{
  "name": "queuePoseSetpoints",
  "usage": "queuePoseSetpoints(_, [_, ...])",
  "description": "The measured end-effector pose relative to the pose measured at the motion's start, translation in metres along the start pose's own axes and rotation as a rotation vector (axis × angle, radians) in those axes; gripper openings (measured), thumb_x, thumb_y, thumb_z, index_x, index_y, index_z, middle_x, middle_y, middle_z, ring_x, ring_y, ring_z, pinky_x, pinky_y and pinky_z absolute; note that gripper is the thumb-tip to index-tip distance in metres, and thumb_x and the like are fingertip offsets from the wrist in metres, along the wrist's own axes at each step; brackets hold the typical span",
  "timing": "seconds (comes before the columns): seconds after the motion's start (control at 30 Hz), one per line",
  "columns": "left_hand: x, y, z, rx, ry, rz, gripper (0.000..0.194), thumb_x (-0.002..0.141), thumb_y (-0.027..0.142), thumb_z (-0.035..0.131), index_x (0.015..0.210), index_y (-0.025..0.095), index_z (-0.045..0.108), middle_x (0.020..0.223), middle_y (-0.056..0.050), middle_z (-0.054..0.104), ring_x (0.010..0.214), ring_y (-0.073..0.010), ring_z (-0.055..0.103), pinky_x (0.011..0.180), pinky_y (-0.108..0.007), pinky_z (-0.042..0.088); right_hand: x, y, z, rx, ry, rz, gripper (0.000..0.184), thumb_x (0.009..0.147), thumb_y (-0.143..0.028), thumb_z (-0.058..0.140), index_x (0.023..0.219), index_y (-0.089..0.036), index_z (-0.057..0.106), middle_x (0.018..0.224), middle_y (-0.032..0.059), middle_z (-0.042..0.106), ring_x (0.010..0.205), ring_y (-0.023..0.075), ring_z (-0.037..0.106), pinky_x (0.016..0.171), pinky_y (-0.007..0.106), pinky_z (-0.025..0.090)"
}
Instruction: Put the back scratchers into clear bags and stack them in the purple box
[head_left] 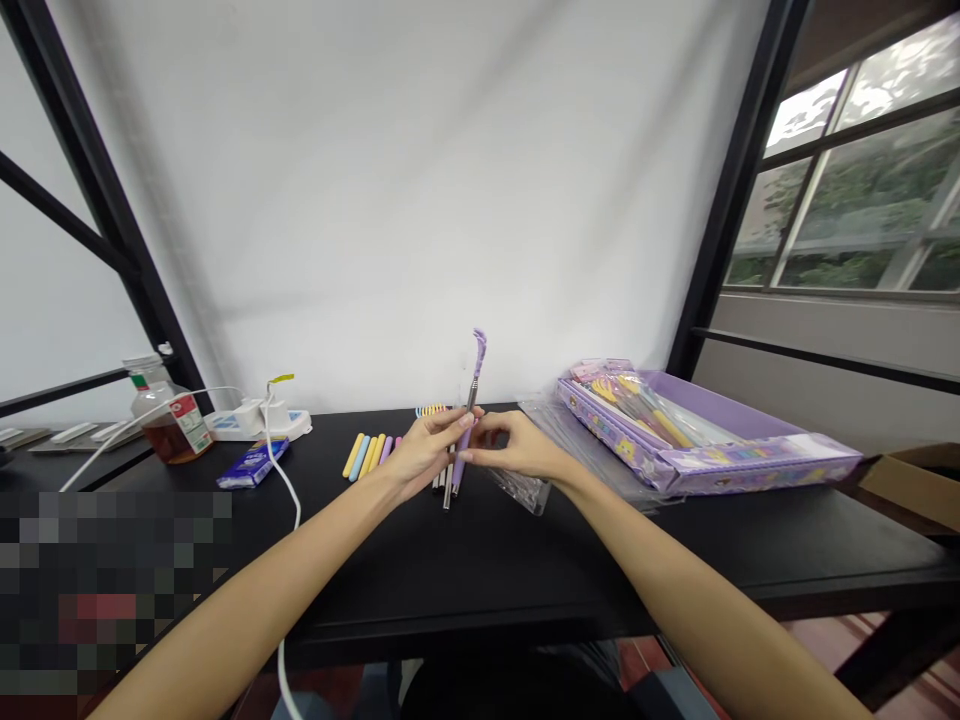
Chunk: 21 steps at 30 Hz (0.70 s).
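My left hand and my right hand meet above the black table, their fingers pinching a slim lilac-and-metal tool held upright and slightly tilted. Its curved lilac tip points up. Its lower part is partly hidden by my fingers. Beneath my hands, several dark pens lie on the tabletop. To the left of them lies a row of pastel markers. A crumpled clear plastic bag lies just beyond my right hand.
A lilac stationery tray with packaged items stands at right, on clear plastic. Further left are a blue packet, a white power strip with cables, and a bottle of brown liquid. A cardboard box sits at the right edge.
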<state>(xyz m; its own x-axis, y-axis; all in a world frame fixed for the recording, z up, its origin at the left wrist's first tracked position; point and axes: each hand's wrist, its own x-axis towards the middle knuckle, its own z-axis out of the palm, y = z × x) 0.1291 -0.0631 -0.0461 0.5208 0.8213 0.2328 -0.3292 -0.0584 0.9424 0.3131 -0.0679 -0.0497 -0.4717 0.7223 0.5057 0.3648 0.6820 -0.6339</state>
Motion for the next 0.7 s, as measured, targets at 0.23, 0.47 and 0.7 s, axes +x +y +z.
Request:
queuePoseSetpoints(0.23, [0.003, -0.001, -0.002, 0.029, 0.131, 0.032, 0.04, 0.084, 0.046, 0.072, 0.109, 0.015, 0.073, 0.115, -0.014, 0.068, 0.107, -0.0233, 0.063, 0.086, -0.034, 0.054, 0.01, 0.008, 0.015, 0.087, 0.107, 0.013, 0.039, 0.088, -0.052, 0.062, 0.087, -0.014, 0.073, 0.076, 0.0021, 0.067, 0.07, 0.0154, 0.057, 0.067, 0.027, 0.045])
queuePoseSetpoints(0.47, [0.009, -0.003, -0.025, 0.182, 0.439, 0.146, 0.078, 0.067, 0.016, 0.082, 0.136, 0.03, 0.047, 0.147, -0.014, 0.043, 0.104, -0.0193, 0.068, 0.093, -0.036, 0.056, 0.009, 0.011, -0.01, 0.249, 0.197, 0.157, 0.051, 0.09, -0.059, 0.053, 0.112, -0.015, 0.067, 0.072, 0.0007, 0.06, 0.067, 0.0152, 0.057, 0.064, 0.027, 0.047])
queuePoseSetpoints(0.7, [0.011, 0.005, -0.042, 0.339, 0.44, 0.248, 0.073, 0.082, 0.025, 0.072, 0.148, 0.025, 0.039, 0.09, -0.004, 0.071, 0.089, -0.0198, 0.072, 0.088, -0.04, 0.059, 0.001, 0.011, -0.028, 0.299, 0.143, 0.267, 0.054, 0.083, -0.059, 0.065, 0.113, -0.014, 0.066, 0.059, -0.0079, 0.035, 0.05, 0.0075, 0.031, 0.046, 0.022, 0.023])
